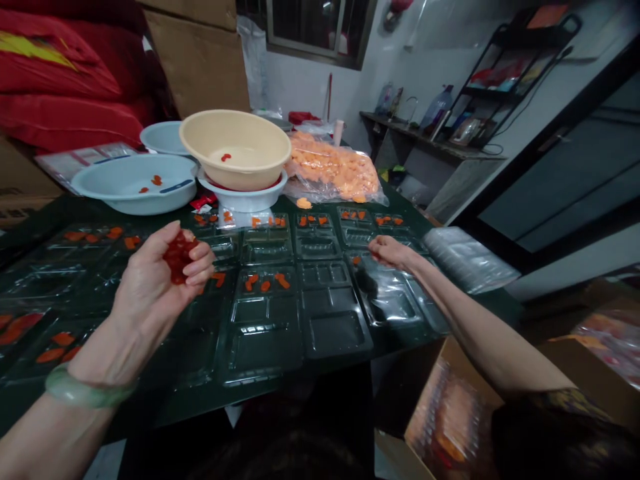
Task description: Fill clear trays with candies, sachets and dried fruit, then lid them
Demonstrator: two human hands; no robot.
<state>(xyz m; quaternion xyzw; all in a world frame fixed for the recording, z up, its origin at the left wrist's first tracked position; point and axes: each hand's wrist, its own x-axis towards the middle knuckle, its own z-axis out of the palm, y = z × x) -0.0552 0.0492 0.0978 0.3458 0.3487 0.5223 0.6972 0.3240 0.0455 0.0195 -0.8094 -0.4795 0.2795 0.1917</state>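
My left hand (167, 267) is curled around a handful of small, glossy dark-red pieces (177, 257), held above the trays on the left. A pale green bangle circles that wrist. Farther right, my right hand (393, 253) has its fingers pinched together low over a clear plastic compartment tray (390, 300). Whatever the fingertips hold, if anything, is too small to make out. Just left of them an orange-red piece (356, 260) lies in a tray's upper compartment. Another clear tray (265, 333) has several such pieces in its top compartments; the tray (335, 320) beside it shows bare compartments.
Behind the trays stand a cream basin (235, 127) stacked on a white one, a blue basin (130, 170) and a bag of pale orange pieces (335, 167). Stacked clear plastic (467, 257) lies at the right edge. A cardboard box (420, 427) sits below, right.
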